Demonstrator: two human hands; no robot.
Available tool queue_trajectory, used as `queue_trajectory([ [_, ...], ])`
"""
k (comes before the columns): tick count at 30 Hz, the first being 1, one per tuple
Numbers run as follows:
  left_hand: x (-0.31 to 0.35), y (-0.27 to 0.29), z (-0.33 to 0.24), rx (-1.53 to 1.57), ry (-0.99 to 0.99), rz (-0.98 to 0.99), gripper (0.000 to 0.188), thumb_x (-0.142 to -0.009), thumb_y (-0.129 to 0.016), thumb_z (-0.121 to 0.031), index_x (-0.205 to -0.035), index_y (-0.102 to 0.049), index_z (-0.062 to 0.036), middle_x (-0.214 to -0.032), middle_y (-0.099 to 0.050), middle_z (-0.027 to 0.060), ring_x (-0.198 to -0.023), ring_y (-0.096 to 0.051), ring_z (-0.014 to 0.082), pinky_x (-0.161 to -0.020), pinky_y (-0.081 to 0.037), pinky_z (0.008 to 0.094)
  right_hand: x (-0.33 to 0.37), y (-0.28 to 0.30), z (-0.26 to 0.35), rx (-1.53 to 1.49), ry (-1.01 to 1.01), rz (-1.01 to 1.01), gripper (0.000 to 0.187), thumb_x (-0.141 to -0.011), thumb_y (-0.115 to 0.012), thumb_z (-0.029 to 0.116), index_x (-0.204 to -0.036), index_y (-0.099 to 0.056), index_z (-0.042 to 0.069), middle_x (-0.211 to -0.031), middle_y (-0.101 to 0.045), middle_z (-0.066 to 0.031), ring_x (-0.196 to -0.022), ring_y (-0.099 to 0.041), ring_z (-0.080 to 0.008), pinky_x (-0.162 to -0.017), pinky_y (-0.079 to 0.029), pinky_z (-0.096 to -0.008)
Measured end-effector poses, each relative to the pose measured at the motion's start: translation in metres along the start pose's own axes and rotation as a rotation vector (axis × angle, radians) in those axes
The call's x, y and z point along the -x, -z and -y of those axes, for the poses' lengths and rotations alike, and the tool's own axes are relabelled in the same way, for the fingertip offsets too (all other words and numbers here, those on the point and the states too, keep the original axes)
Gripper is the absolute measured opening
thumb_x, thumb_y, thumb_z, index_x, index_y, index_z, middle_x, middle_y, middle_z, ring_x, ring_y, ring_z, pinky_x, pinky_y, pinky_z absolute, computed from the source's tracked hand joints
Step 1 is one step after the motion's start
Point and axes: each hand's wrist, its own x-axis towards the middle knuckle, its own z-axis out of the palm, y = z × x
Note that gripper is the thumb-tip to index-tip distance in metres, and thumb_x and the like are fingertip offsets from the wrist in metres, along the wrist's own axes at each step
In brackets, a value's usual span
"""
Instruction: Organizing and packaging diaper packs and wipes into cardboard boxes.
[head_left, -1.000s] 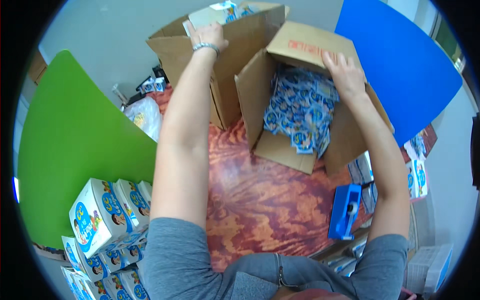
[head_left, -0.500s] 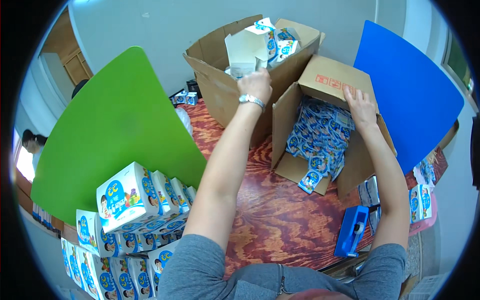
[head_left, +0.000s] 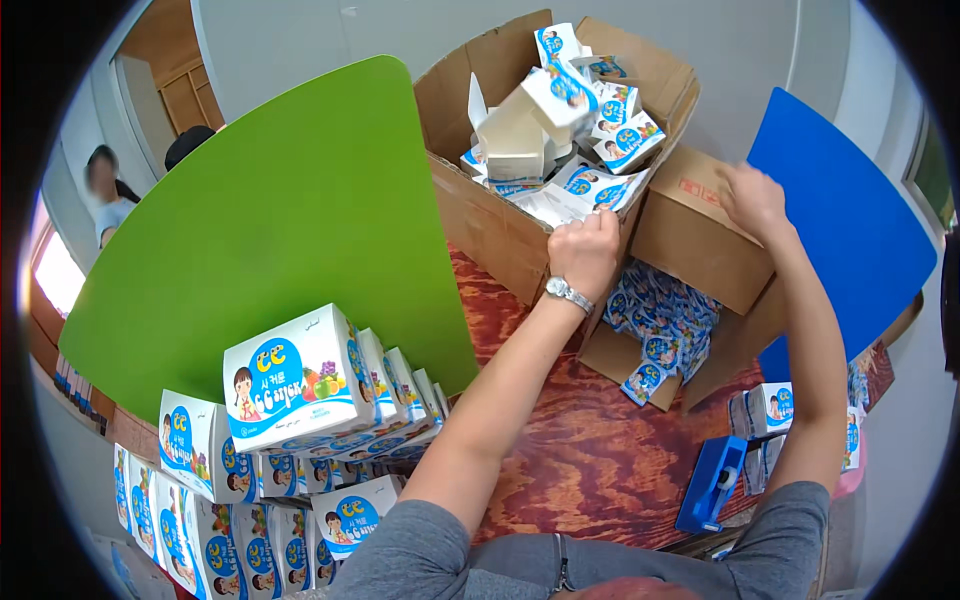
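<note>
My left hand (head_left: 585, 250), with a watch on the wrist, is closed over the near rim of a large cardboard box (head_left: 485, 225). That box holds several loose white-and-blue cartons (head_left: 632, 142), some with flaps up. My right hand (head_left: 755, 205) is above the top of a smaller cardboard box (head_left: 700, 240), fingers loosely bent and slightly blurred, with nothing seen in them. This smaller box lies with its opening toward me. Small blue-and-white sachets (head_left: 660, 315) fill it and spill onto its lower flap.
Stacked white-and-blue cartons (head_left: 290, 380) stand at the left before a green panel (head_left: 270, 230). A blue panel (head_left: 850, 220) rises at the right. On the red wood-grain table (head_left: 570, 460) sits a blue tape dispenser (head_left: 708, 485), near more cartons (head_left: 772, 408). A person (head_left: 105, 190) appears far left.
My left hand has come down and right, from beside an open carton to the large box's rim. My right hand has lifted off the smaller box's top. The view has shifted.
</note>
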Motion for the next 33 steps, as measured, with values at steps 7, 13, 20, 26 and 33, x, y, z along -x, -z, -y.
queue_trajectory([
  [7,0.003,0.006,-0.006,-0.024,-0.018,-0.038,0.010,-0.082,-0.061,-0.015,-0.074,-0.056,-0.0120,-0.065,-0.058,0.0023,-0.059,-0.062,0.0190,-0.055,-0.049,0.0340,-0.069,0.028,0.177,0.079,0.626,-0.570,0.074,-0.078,-0.076,0.032,-0.145,-0.045,0.036,-0.138,-0.050,-0.0085,-0.129,-0.048,-0.0345,-0.093,-0.051,-0.0540],
  [13,0.019,-0.002,-0.011,0.193,0.044,-0.111,0.007,-0.073,-0.066,-0.014,-0.075,-0.063,-0.0083,-0.068,-0.058,0.0071,-0.065,-0.062,0.0259,-0.056,-0.049,0.0389,-0.105,0.015,0.249,-0.029,0.581,-0.067,0.102,-0.066,-0.082,0.059,-0.152,-0.032,0.038,-0.141,-0.046,-0.0117,-0.134,-0.041,-0.0363,-0.093,-0.044,-0.0636],
  [20,0.029,-0.002,-0.020,0.305,0.053,-0.071,0.006,-0.073,-0.063,-0.011,-0.076,-0.063,-0.0061,-0.074,-0.058,0.0086,-0.071,-0.059,0.0269,-0.065,-0.048,0.0406,-0.169,-0.007,0.258,-0.132,0.494,0.024,0.080,-0.083,-0.072,0.041,-0.152,-0.035,0.030,-0.126,-0.063,-0.0130,-0.116,-0.062,-0.0343,-0.091,-0.053,-0.0509],
  [26,0.045,0.001,-0.019,0.371,0.097,-0.051,0.010,-0.074,-0.062,-0.011,-0.081,-0.062,-0.0037,-0.080,-0.058,0.0110,-0.075,-0.057,0.0296,-0.067,-0.049,0.0405,-0.192,0.005,0.253,-0.266,0.207,0.000,0.050,-0.092,-0.059,0.022,-0.141,-0.050,0.018,-0.130,-0.063,-0.0144,-0.119,-0.062,-0.0331,-0.095,-0.052,-0.0485],
  [33,0.068,0.001,-0.034,0.508,0.149,-0.071,0.023,-0.076,-0.059,-0.012,-0.093,-0.060,0.0032,-0.085,-0.055,0.0184,-0.080,-0.053,0.0346,-0.063,-0.051,0.0405,-0.203,-0.028,0.262,-0.125,0.202,0.098,0.035,-0.095,-0.049,0.021,-0.122,-0.068,0.008,-0.123,-0.067,-0.0163,-0.119,-0.062,-0.0338,-0.097,-0.051,-0.0467],
])
